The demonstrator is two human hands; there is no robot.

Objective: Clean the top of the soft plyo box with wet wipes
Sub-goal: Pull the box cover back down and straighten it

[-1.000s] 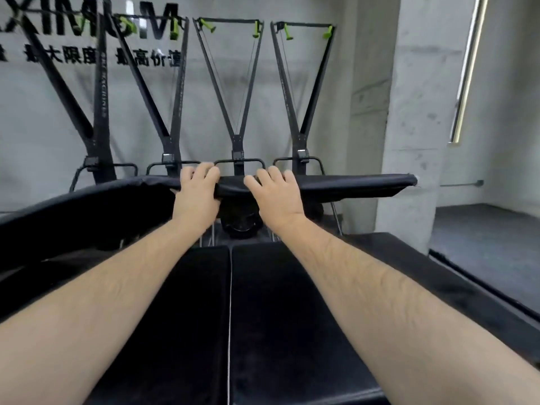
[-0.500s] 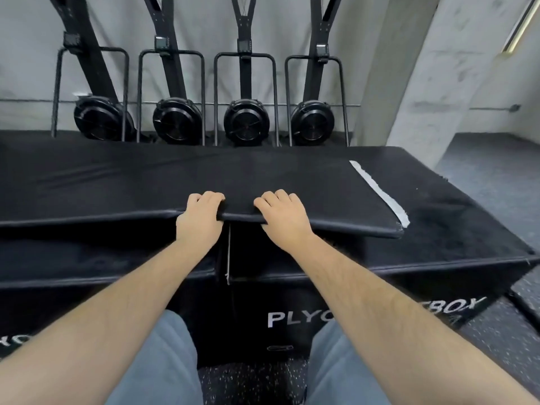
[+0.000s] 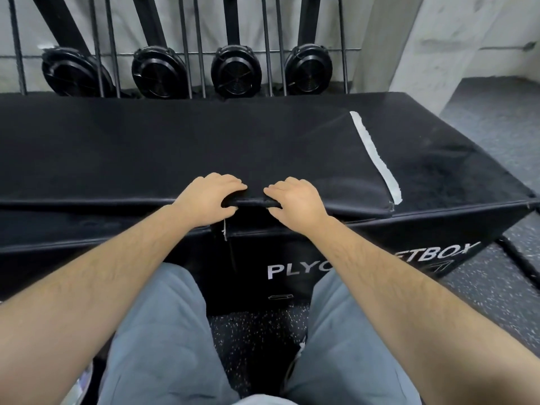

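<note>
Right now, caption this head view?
Left hand and right hand grip the edge of a black pad atop the plyo box.

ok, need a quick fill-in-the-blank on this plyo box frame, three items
1. The left hand and right hand both grip the ____ edge of the top pad.
2. The pale tape strip runs across the pad's ____ end.
3. Behind the plyo box stand ____ round black flywheels.

Missing words: near; right; four
</note>
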